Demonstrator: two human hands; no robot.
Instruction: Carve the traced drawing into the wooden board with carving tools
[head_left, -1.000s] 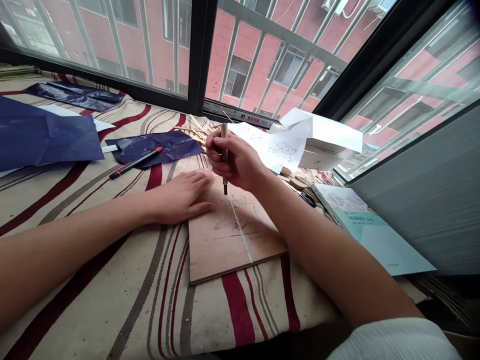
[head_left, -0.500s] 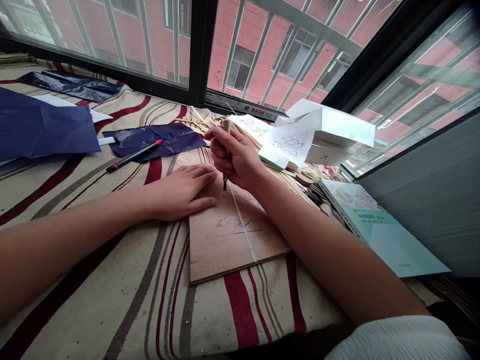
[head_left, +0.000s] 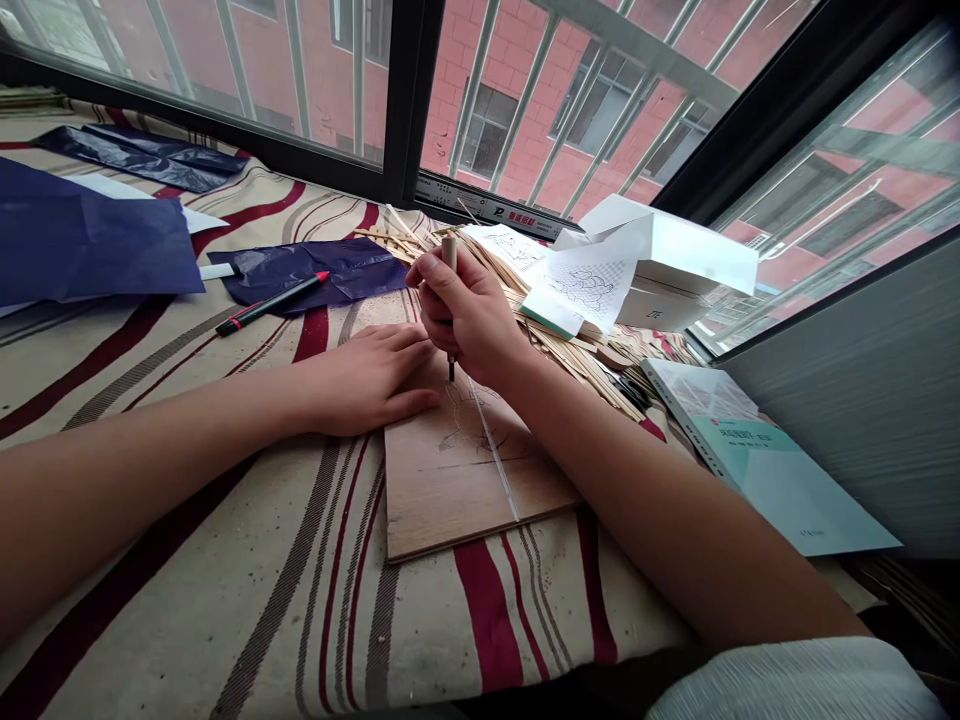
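My right hand (head_left: 469, 310) is wrapped round the wooden handle of a carving tool (head_left: 449, 250), held upright. Its dark metal tip meets a flat wooden board (head_left: 442, 505) at the upper part of a line drawing. My left hand (head_left: 375, 380) lies flat across the board's left edge with fingers stretched toward the tool. Dark drawn lines and a pale straight strip (head_left: 495, 450) run over the board. My right hand and forearm hide the board's far right side.
A black and red pen (head_left: 271, 304) rests by dark blue sheets (head_left: 322, 270) on the striped cloth (head_left: 187, 490). Thin wooden strips (head_left: 577, 365), line-drawing papers (head_left: 589, 285) and a white box (head_left: 690, 260) are beyond my right hand. A pale green book (head_left: 772, 470) lies at right, windows behind.
The view has shifted slightly, moving the board a little up and right in the picture. Both hands keep nearly the same pose, and the tool stands slightly more upright.
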